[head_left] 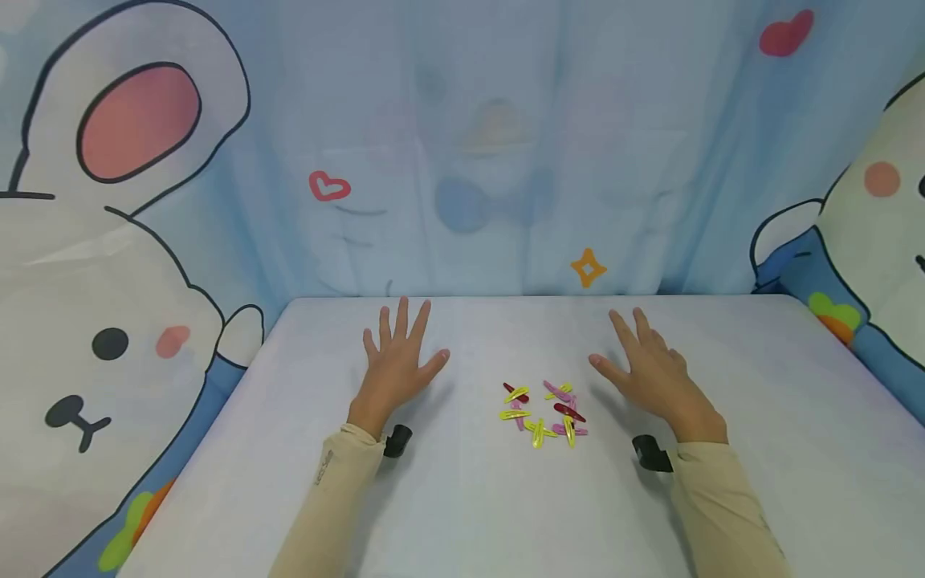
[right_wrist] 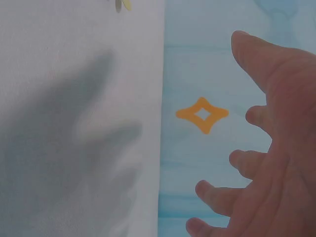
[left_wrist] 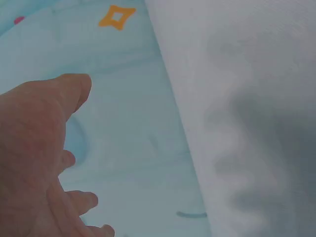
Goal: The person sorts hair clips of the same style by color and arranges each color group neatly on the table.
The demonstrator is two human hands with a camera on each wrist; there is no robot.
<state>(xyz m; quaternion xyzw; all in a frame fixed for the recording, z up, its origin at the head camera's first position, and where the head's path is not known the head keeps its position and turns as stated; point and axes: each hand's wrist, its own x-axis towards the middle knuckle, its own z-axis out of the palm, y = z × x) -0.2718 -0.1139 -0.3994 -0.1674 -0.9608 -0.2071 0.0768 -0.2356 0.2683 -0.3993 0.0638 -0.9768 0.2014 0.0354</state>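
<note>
Several snap hair clips in yellow, pink and dark red lie in a loose cluster at the middle of the table in the head view; a yellow hair clip (head_left: 538, 434) is at its near side and a dark red hair clip (head_left: 569, 413) at its right. To the left of the cluster, my left hand (head_left: 393, 373) is held over the table with fingers spread and nothing in it. My right hand (head_left: 658, 377) is likewise spread and bare on the right side. In the right wrist view, a bit of a yellow clip (right_wrist: 127, 4) shows at the top edge.
The white table (head_left: 462, 514) has its far edge against a light blue curtain (head_left: 491, 265) printed with cartoon animals, hearts and a star. A black wrist camera (head_left: 398, 441) sits at the left cuff, another black camera (head_left: 651, 453) at the right cuff.
</note>
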